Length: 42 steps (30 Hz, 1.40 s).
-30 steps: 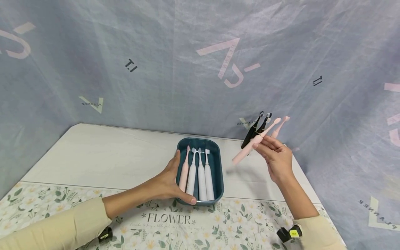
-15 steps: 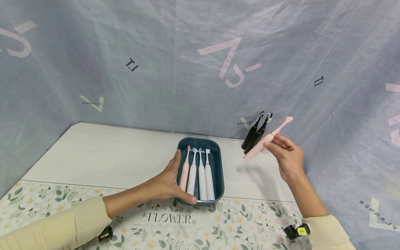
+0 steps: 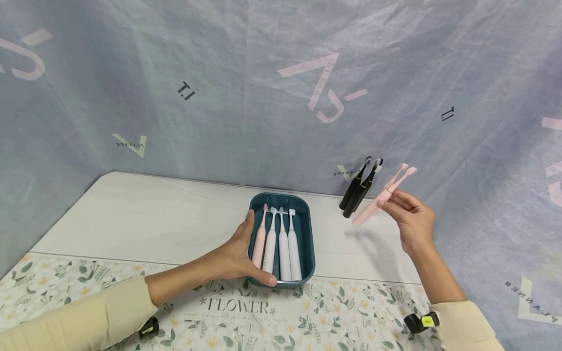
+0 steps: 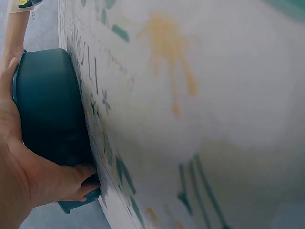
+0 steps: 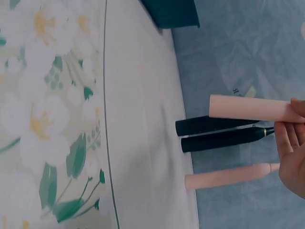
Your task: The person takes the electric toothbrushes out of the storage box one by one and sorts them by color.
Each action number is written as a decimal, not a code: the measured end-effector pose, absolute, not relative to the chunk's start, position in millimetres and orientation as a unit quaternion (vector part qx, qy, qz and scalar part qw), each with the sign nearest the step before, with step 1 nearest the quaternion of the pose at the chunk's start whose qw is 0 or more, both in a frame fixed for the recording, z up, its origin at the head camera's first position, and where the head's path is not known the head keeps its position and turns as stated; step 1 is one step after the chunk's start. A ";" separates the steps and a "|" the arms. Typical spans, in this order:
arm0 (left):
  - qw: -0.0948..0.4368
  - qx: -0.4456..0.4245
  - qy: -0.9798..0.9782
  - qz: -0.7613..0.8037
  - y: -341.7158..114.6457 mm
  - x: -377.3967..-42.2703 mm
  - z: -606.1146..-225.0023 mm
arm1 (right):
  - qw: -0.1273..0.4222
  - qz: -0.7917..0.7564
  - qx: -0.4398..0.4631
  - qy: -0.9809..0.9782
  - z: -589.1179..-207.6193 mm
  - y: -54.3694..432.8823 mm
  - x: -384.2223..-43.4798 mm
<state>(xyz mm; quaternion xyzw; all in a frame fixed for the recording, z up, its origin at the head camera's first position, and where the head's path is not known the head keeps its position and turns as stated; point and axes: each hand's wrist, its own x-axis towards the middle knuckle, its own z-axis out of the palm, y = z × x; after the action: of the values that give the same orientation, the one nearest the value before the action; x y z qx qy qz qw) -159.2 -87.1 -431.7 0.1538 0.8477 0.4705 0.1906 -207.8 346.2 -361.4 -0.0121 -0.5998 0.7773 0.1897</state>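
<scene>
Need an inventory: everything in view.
Tray: 1, teal, centre.
White toothbrushes: 3, white, in tray.
Tray's pink toothbrush: 1, pink, leftmost inside.
Standing pink toothbrush: 1, pink, right rear.
Black toothbrushes: 2, black, standing beside it.
Held pink toothbrush: 1, pink, raised, right.
Table: 1, white and floral, below.
Backdrop: 1, grey-blue, rear.
Wrist devices: 2, black, near sleeves.
Sleeves: 2, cream, forearms.
Left hand: 1, gripping tray.
Right hand: 1, holding toothbrush.

1. In the rounded-rectangular teal plastic tray: slim pink toothbrush towards nine o'clock, slim white toothbrushes towards three.
2. Tray's two o'clock: slim black toothbrushes.
3. Nearer three: held pink toothbrush, before another pink toothbrush.
</scene>
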 end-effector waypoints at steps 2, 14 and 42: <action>0.191 0.153 0.846 0.473 -86.9 -159.5 -431.8 | 0.198 0.763 -0.020 -0.615 -362.2 347.4 -209.2; 0.186 0.158 0.852 0.463 -88.4 -159.0 -431.6 | 0.222 0.734 -0.071 -0.638 -365.6 366.3 -217.4; 0.188 0.158 0.849 0.468 -89.2 -158.2 -430.3 | 0.205 0.698 -0.168 -0.666 -370.6 402.8 -241.4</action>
<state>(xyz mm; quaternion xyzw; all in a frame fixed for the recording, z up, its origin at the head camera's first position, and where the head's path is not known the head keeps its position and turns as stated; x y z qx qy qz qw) -158.2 -89.2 -430.3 0.1579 0.8489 0.4679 0.1884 -241.4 402.8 -370.6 -0.1676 -0.6656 0.6978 0.2048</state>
